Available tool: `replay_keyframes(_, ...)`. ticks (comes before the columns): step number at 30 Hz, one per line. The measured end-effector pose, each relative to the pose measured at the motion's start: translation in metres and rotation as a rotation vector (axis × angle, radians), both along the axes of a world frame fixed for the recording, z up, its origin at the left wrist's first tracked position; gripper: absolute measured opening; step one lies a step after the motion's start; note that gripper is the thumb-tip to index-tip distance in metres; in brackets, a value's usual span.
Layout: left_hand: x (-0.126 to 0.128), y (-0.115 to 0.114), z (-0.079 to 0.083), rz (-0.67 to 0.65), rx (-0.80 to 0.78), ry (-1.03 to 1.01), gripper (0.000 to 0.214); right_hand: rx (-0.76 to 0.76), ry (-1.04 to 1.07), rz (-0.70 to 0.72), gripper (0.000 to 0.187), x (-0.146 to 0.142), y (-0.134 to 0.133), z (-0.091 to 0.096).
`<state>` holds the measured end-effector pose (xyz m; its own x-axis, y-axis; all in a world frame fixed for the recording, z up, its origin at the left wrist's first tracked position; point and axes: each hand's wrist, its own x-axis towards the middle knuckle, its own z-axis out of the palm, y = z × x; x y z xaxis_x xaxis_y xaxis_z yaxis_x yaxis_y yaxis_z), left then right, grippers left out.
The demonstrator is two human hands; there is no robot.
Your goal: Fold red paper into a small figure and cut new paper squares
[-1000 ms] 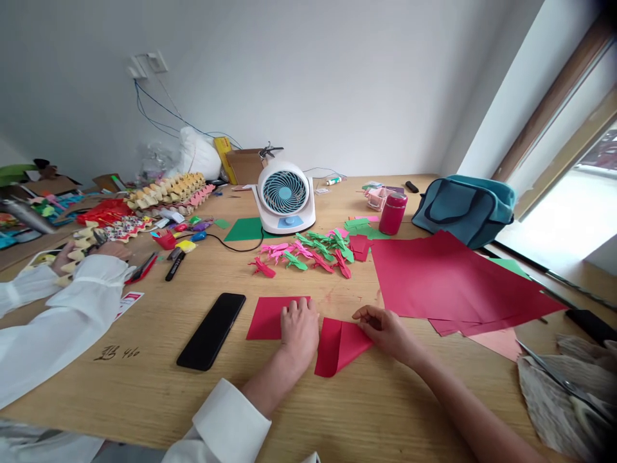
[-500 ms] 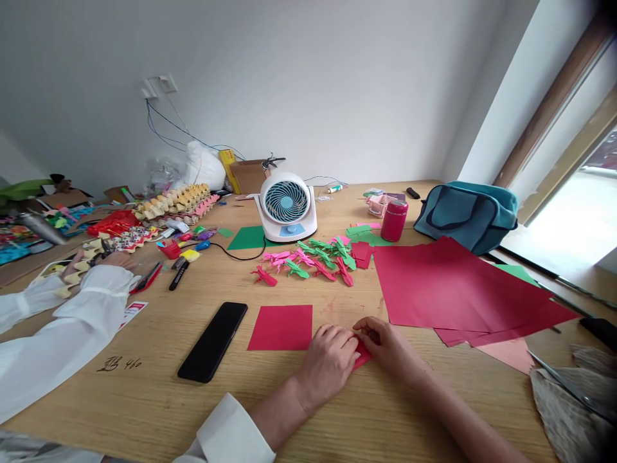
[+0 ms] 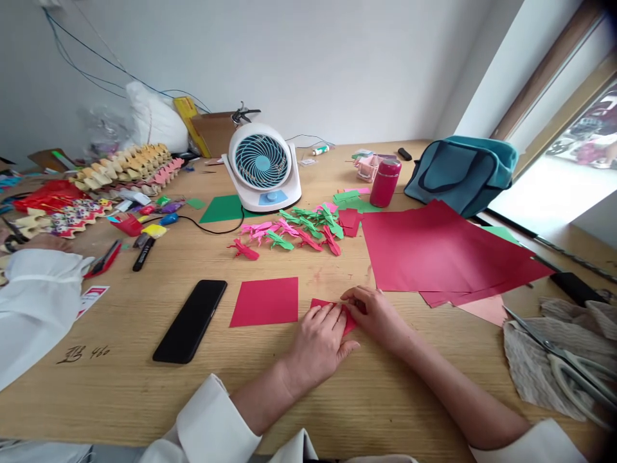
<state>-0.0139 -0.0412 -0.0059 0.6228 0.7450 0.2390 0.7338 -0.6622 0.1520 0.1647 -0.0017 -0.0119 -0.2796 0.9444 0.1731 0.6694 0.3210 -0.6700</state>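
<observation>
My left hand (image 3: 318, 341) lies flat with its fingers stretched out on a small folded red paper (image 3: 322, 303), pressing it to the wooden table (image 3: 385, 399). My right hand (image 3: 378, 314) touches the same paper from the right, its fingertips pinched on the fold. Most of the folded paper is hidden under both hands. A flat red paper square (image 3: 265, 301) lies just left of my left hand. A black phone (image 3: 189, 320) lies further left.
Large red sheets (image 3: 443, 254) lie to the right, folded pink, green and red paper figures (image 3: 289, 235) behind. A white fan (image 3: 263, 168), red bottle (image 3: 384, 182) and teal bag (image 3: 460, 173) stand at the back. Scissors (image 3: 562, 360) rest on a cloth at right. Another person's white sleeve (image 3: 33, 308) is at left.
My left hand moved right from the flat red square onto the folded paper beside my right hand. The paper is now folded smaller. The view tilted down.
</observation>
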Motion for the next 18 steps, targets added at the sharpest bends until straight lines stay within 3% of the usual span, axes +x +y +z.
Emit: replay_keyframes(18, 0.0024, -0.0015, -0.0035, 0.015, -0.002, 0.086, 0.054, 0.059, -0.072, 0.011, 0.019, -0.0017, -0.0024, -0.0019)
